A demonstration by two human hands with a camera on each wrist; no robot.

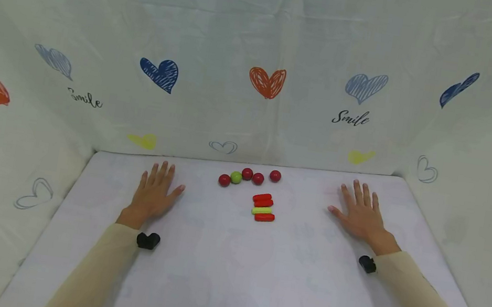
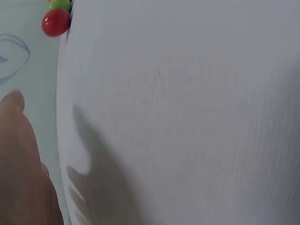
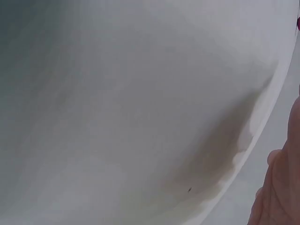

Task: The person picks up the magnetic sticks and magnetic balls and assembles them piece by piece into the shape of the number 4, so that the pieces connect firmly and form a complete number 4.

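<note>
My left hand [image 1: 151, 196] is palm down at the left of the white table, fingers straight and thumb spread, holding nothing. My right hand [image 1: 361, 218] is at the right, its fingers straight and apart, also with nothing in it. Between the hands, several small shiny red balls [image 1: 258, 178] and one green ball [image 1: 236, 177] lie in an uneven row near the back edge. In front of them is a short stack-like column of red sticks [image 1: 264, 217] with one yellow-green stick [image 1: 262, 211] among them. In the left wrist view, the thumb [image 2: 18, 154] shows, and a red ball [image 2: 56, 22].
The white tabletop [image 1: 227, 278] ends at a pale cloth backdrop [image 1: 217, 27] printed with hearts and the word "Smile", hanging behind and on both sides. A black wrist device [image 1: 148, 241] sits at the left cuff, another black device [image 1: 367, 264] at the right.
</note>
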